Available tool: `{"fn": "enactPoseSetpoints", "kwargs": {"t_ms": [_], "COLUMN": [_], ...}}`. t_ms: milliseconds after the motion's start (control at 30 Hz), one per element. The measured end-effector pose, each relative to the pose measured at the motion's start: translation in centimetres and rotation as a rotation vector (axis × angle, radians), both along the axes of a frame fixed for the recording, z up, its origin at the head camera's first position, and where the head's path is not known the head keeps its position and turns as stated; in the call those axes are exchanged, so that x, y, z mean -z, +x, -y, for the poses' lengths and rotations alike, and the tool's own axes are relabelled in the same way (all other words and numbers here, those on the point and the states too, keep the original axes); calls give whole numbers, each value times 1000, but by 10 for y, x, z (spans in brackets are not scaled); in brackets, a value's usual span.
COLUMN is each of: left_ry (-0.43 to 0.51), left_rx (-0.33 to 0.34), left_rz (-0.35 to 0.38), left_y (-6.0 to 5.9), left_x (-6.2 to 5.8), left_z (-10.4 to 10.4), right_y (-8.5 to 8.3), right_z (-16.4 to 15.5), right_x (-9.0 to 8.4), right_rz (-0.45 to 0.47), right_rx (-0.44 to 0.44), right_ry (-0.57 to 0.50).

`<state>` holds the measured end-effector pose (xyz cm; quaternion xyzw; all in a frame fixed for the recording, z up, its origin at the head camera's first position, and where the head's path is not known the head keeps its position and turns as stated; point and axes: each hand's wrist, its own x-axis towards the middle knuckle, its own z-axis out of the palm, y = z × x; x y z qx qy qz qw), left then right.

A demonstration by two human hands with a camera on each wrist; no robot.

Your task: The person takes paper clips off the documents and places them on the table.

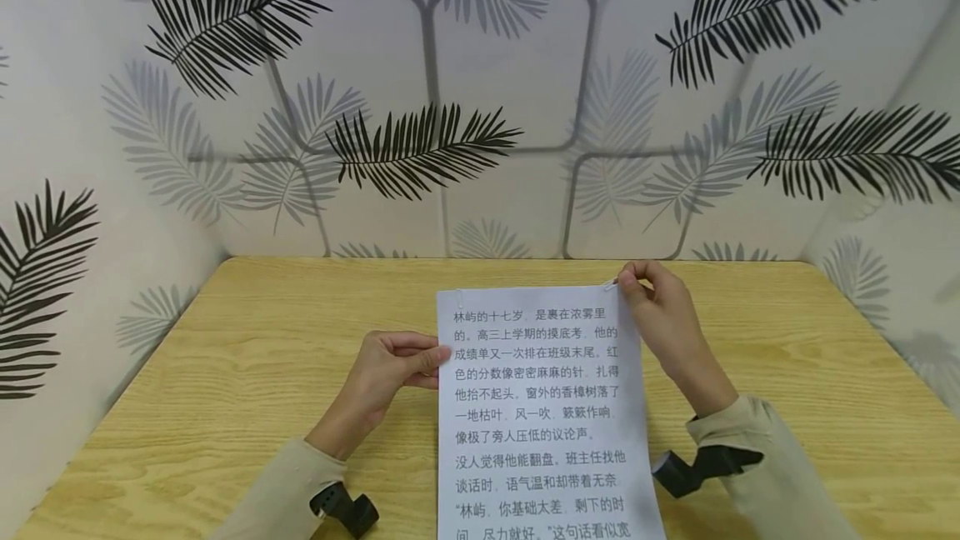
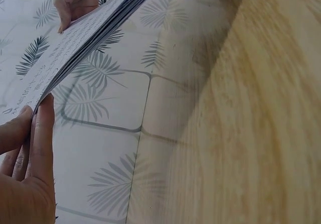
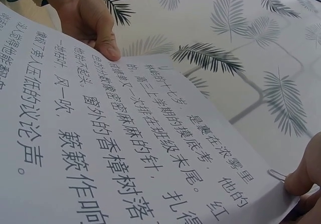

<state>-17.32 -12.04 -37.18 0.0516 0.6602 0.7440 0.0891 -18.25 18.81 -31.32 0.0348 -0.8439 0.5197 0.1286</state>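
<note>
Between my two hands, above the wooden table [image 1: 225, 373], I hold a stack of printed sheets [image 1: 540, 407] raised off the surface. My left hand [image 1: 390, 369] pinches the stack's left edge, thumb on the printed face and fingers curled behind; the left wrist view shows the pages fanned slightly at that edge, so this is a sheaf and not a single page. My right hand [image 1: 663, 319] grips the top right corner, fingertips closed on a small metal paper clip [image 3: 277, 175] that sits over the corner. A second clip seems to sit at the top left corner, though it is too faint in the head view to be sure.

Working the clip well, as I judge it, means keeping my left pinch firm so the sheets stay squared while the right fingers act. The clip should travel straight along the page edge, not twist, or the top sheet may crease or tear at the corner. Holding the stack flat rather than bowed would also keep the pages from sliding against each other.

Further out, the table runs back to walls papered with a leaf pattern [image 1: 420, 148], and a dark camera mount sits at each of my wrists.
</note>
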Motion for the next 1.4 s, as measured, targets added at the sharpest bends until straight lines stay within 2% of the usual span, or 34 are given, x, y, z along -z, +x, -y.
{"fn": "enactPoseSetpoints", "kwargs": {"t_ms": [233,600,900,1000,1133,1267,1400], "left_ry": [-7,8,3,-12,-23,-25,-24], "left_rx": [-11,-21,-36,-36,-42,-58,-54], "left_rz": [2,13,15,17,26,36,24], "left_y": [0,-1,-2,-2,-2,-1,-1], "left_x": [0,2,5,5,5,5,4], "left_z": [-1,-1,0,1,1,0,-1], "right_y": [-1,-5,-9,-14,-23,-30,-35], "right_z": [-2,-6,-25,-34,-45,-55,-66], "right_x": [0,1,1,6,17,30,43], "right_rz": [8,-24,-62,-105,-151,-100,-22], "right_rx": [9,30,35,43,72,91,114], "right_ry": [-32,11,52,133,331,537,658]}}
